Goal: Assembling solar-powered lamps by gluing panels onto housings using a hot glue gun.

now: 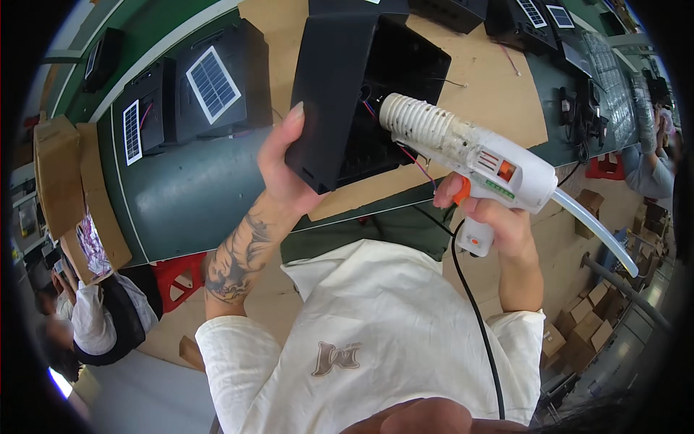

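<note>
My left hand (283,160) grips the near left side of a black box-shaped housing (327,94), thumb on its outer face and the other fingers hidden beneath. The housing is tilted, its open side turned to the right, with thin red and blue wires inside and hanging out. In my right hand (499,220) is a white hot glue gun (499,163), a finger on its orange trigger. The gun's ribbed front end reaches into the housing's opening, so its tip is hidden. A translucent glue stick (596,231) sticks out of its back, and a black cord (470,304) hangs from the handle.
Black housings with solar panels (213,84) stand on the green table (210,188) at the left, more at the far right. Cardboard (499,101) lies under the work. Black adapters and cables (582,119) lie at the right. People sit at both sides; cartons (578,336) stand on the floor.
</note>
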Demonstrator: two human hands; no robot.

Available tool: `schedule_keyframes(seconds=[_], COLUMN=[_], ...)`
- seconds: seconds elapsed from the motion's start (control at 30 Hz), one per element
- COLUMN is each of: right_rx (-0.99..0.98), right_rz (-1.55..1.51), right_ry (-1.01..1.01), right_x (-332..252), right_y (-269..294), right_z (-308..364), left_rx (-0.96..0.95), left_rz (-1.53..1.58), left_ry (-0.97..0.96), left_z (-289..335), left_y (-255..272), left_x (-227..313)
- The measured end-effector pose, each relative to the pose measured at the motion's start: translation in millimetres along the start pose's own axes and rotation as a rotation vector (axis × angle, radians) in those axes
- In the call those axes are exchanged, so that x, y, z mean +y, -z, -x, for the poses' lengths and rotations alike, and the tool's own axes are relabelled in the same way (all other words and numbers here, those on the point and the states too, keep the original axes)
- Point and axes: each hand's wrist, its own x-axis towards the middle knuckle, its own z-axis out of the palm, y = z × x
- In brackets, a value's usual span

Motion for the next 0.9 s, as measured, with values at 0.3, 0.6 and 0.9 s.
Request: schedule_keyframes(seconds=[0.3,0.6,0.9], right_rx=[0.006,0.038,-0.007], right_rz=[0.097,0.009,0.04], right_ry=[-0.041,-0.03,-0.037], right_x=[1.1,-7.8,-8.5], right_y=[6.4,0.9,6.6], right_z=[-3.1,-1.2,-7.1], left_rx=[-0.039,0.056,0.052], left_rz=[0.014,-0.001,-0.074], left_ry=[0.019,0.054,0.037], left_z=[-5.3,-8.5,-5.4], left_y=[-5.9,-11.2,-16.1], left_x=[4.7,6.5,3.6])
